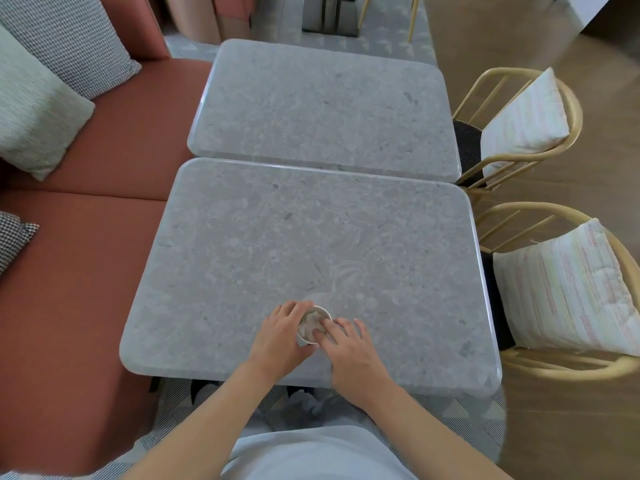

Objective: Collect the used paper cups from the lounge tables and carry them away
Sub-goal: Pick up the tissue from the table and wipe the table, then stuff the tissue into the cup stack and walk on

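The left hand [282, 336] is wrapped around the left side of a white paper cup [313, 325], its fingers curled against the cup's wall. The right hand [349, 348] is laid over the cup's right rim, with straightened fingers [323, 329] pressed down into the opening onto crumpled pale paper [310, 322] stuffed inside. The cup is held upright on the near counter [311, 237], close to its front edge and about midway across. Both bare forearms are extended over that edge from a light-coloured garment at the bottom of the view. A second grey stone-patterned counter [322, 109] is set directly behind the first, the two nearly touching edge to edge. Along the left, a terracotta bench seat [114, 150] is seen, with a pale green cushion [34, 112] and a houndstooth cushion [65, 39] resting on it; another patterned cushion [14, 237] is cut off at the left border. On the right, two wooden chairs [540, 147] are drawn up beside the counters, each carrying a striped pillow [568, 289]. Wooden flooring is visible to the right, a patterned rug below.
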Available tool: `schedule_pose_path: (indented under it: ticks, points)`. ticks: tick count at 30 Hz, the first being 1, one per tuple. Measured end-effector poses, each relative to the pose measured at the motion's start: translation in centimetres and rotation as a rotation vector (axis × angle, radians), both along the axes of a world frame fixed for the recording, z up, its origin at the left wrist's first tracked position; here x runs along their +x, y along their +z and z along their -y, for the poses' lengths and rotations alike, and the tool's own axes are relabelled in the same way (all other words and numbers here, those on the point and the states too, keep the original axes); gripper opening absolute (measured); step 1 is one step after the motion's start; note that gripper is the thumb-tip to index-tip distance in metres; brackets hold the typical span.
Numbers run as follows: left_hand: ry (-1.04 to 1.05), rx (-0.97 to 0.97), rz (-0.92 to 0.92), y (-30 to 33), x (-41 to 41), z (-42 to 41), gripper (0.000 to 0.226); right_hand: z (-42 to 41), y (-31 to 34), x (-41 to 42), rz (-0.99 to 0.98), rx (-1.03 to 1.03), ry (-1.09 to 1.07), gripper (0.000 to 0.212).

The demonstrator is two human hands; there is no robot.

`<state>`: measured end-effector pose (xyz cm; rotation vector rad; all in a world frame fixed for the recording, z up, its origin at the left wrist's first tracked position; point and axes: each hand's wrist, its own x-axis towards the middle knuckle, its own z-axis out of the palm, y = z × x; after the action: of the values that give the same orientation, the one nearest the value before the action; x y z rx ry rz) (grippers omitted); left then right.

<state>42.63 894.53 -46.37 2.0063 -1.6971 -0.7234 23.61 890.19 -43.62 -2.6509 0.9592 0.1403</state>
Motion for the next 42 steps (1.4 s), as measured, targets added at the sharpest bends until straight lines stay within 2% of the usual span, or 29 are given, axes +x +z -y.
schedule_pose_path:
  ticks: [6, 15, 20, 25, 30, 33, 42]
  points:
    - [0.208, -0.01, 0.034, 2.9, 3.1, -0.9, 0.067, 1.6, 1.9, 2.8, 0.143, -0.042, 0.143, 0.059]
    - [0.51, -0.111, 0.17, 8.3, 10.1, -6.8, 0.074, 2.6, 6.1, 12.5, 0.345, -0.059, 0.326, 0.072]
    - [0.707, -0.226, 0.229, 12.5, 14.4, -13.1, 0.075, -0.2, 8.7, 19.6, 0.443, -0.057, 0.401, 0.073]
    - [0.839, -0.391, 0.205, 16.7, 17.0, -22.0, 0.07, -6.8, 10.4, 26.3, 0.483, -0.009, 0.532, 0.075]
    - [1.006, -0.511, 0.262, 19.6, 19.1, -32.0, 0.077, -15.9, 12.2, 32.3, 0.525, 0.073, 0.617, 0.082]
    - [1.065, -0.572, 0.312, 21.1, 19.9, -38.2, 0.076, -21.9, 13.5, 35.5, 0.557, 0.106, 0.652, 0.074]
    - [1.37, -0.579, 0.426, 23.4, 19.3, -56.8, 0.079, -40.9, 16.4, 42.0, 0.557, 0.221, 0.911, 0.065]
